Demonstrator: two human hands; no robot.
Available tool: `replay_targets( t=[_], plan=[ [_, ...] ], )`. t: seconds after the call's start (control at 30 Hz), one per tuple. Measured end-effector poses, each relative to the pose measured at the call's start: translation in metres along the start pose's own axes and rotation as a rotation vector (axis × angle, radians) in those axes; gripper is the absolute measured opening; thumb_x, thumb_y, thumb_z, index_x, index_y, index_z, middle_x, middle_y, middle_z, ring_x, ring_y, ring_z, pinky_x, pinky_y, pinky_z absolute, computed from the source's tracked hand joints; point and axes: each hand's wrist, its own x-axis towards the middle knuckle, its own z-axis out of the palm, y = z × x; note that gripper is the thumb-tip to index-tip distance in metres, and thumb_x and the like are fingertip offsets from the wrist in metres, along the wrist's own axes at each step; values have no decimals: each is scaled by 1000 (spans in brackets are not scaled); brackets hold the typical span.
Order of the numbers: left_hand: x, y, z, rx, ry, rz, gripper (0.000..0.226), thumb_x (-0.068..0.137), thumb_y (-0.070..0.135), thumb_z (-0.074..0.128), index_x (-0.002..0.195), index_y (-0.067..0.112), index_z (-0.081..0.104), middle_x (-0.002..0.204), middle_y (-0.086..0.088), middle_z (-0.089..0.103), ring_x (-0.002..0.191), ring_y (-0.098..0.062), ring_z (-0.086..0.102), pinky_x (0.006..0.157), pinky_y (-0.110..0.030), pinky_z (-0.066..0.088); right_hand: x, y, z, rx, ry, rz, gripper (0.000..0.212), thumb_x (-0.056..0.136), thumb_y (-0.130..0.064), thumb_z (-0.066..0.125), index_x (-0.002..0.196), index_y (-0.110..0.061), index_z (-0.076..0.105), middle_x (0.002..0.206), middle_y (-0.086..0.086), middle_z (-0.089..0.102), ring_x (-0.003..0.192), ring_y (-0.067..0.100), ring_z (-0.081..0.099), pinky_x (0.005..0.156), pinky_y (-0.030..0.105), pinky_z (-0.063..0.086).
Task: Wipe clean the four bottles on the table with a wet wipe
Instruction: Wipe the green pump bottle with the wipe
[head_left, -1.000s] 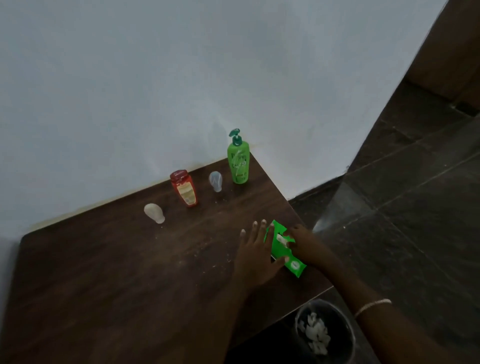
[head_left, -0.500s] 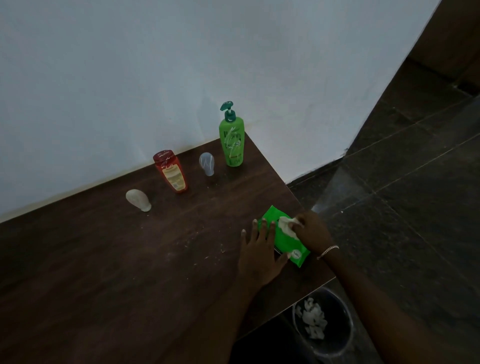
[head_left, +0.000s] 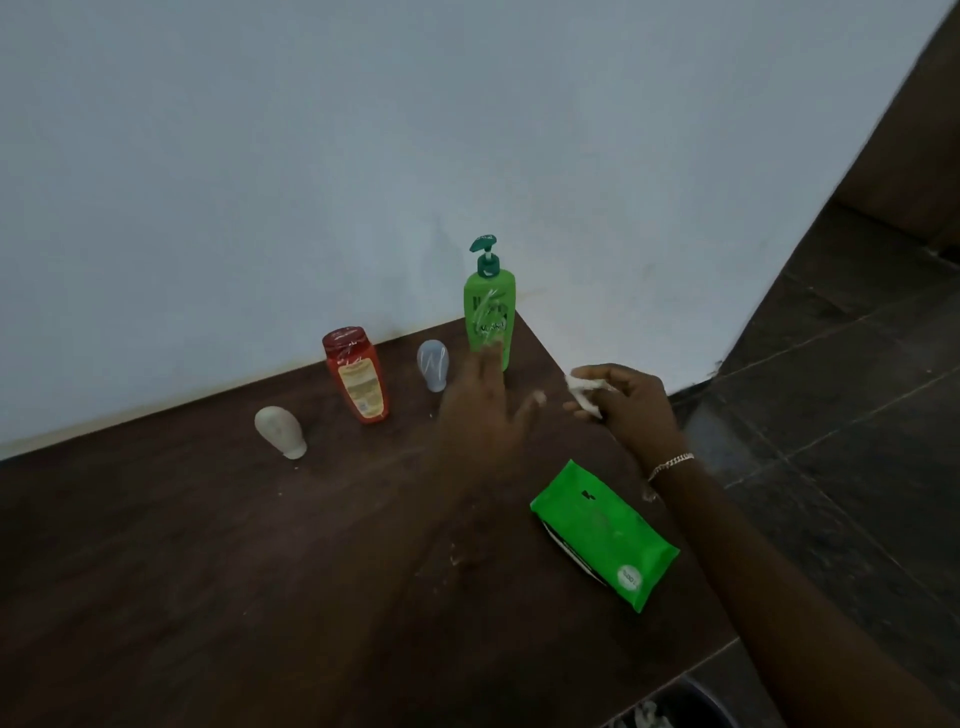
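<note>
Along the wall stand a green pump bottle (head_left: 489, 317), a small grey bottle (head_left: 432, 365), a red bottle (head_left: 357, 374) and a small cream bottle (head_left: 279, 431). My left hand (head_left: 480, 405) is blurred, with fingers spread, stretched toward the base of the green pump bottle; I cannot tell if it touches it. To the right, my right hand (head_left: 626, 402) pinches a crumpled white wet wipe (head_left: 586, 389) above the table. The green wipe pack (head_left: 602, 532) lies flat near the table's right edge.
The dark wooden table (head_left: 208, 571) ends at the right, with a dark tiled floor (head_left: 857, 389) beyond. A black bin (head_left: 675, 712) with used wipes sits below the table's near corner. A white wall backs the bottles.
My right hand pulled a wipe out of the pack and lifted it away. My left hand left the pack and moved forward toward the green pump bottle. The camera moved closer.
</note>
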Motion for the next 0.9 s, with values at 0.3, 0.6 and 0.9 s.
replay_targets(
  t=[0.3, 0.6, 0.9],
  plan=[
    [152, -53, -19, -261, 43, -111, 74, 87, 48, 68, 146, 11, 44, 141, -7, 52, 131, -23, 48, 101, -35, 41, 92, 22, 51, 126, 35, -101, 14, 85, -3, 61, 88, 1, 74, 81, 22, 71, 77, 32, 68, 75, 42, 56],
    [155, -66, 4, -551, 16, 16, 41, 67, 24, 70, 105, 9, 71, 108, -15, 73, 104, -29, 70, 95, -50, 56, 101, 56, 68, 81, 36, -330, 21, 86, 2, 51, 94, 2, 71, 84, 22, 69, 75, 28, 70, 69, 35, 60],
    [114, -53, -22, -636, 95, 15, 35, 66, 21, 89, 94, 10, 72, 100, -18, 74, 95, -31, 74, 80, -52, 62, 59, 55, 55, 135, 78, -377, 23, 88, 4, 48, 96, 5, 69, 83, 19, 71, 72, 33, 72, 64, 33, 58]
  ],
)
